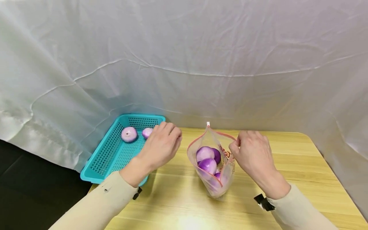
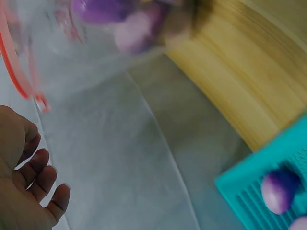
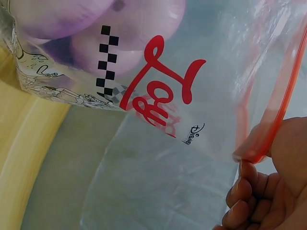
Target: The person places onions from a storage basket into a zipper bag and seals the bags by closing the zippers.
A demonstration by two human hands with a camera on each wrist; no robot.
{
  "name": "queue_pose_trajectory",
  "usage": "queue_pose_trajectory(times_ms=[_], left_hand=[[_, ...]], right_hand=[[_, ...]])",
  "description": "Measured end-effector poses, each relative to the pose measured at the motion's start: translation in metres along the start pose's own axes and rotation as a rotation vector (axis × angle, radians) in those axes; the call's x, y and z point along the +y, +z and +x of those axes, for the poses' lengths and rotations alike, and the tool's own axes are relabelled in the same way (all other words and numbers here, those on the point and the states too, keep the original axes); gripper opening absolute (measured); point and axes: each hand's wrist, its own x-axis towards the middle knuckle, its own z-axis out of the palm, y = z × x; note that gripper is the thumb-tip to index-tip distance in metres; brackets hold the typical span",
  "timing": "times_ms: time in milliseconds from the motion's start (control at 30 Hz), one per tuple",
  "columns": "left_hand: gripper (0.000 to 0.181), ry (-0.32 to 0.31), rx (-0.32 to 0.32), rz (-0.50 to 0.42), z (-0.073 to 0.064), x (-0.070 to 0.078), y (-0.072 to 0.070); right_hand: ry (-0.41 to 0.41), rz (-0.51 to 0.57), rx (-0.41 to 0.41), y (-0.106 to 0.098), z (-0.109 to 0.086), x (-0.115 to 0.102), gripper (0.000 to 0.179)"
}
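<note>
In the head view a clear zip-lock bag (image 1: 213,188) with a red zip edge stands with its mouth spread, several peeled purple onions (image 1: 207,165) inside. My right hand (image 1: 254,155) pinches the bag's right top corner between thumb and fingers; the right wrist view shows the red zip strip (image 3: 283,91) in that pinch. Between basket and bag hovers my left hand (image 1: 164,142), overlapping the basket's right edge. Its fingers (image 2: 42,182) curl loosely around nothing in the left wrist view, a little apart from the bag's zip end (image 2: 42,103).
At the left is a turquoise slotted basket (image 1: 99,159) holding a peeled onion (image 1: 129,134) and another onion (image 1: 147,133), partly hidden by my left hand. The wooden table (image 1: 302,172) extends right. A pale hanging sheet (image 1: 201,64) covers the back.
</note>
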Motion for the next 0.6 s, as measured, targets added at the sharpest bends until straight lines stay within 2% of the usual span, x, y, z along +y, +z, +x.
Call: queue_pose_trajectory(times_ms=[200, 333, 500, 600], left_hand=[[0.01, -0.124, -0.025, 0.013, -0.019, -0.032, -0.007], [0.007, -0.167, -0.054, 0.031, -0.034, -0.054, -0.008], [0.007, -0.204, -0.124, 0.073, -0.056, -0.078, -0.006], [0.008, -0.253, -0.179, 0.097, -0.067, -0.093, -0.005]], right_hand=[[-0.01, 0.004, 0.015, -0.001, -0.002, 0.0, 0.018], [0.0, 0.006, 0.001, -0.002, -0.004, -0.001, 0.017], [0.009, 0.006, -0.029, -0.001, -0.006, -0.002, 0.017], [0.009, 0.006, -0.032, -0.001, -0.006, -0.003, 0.018]])
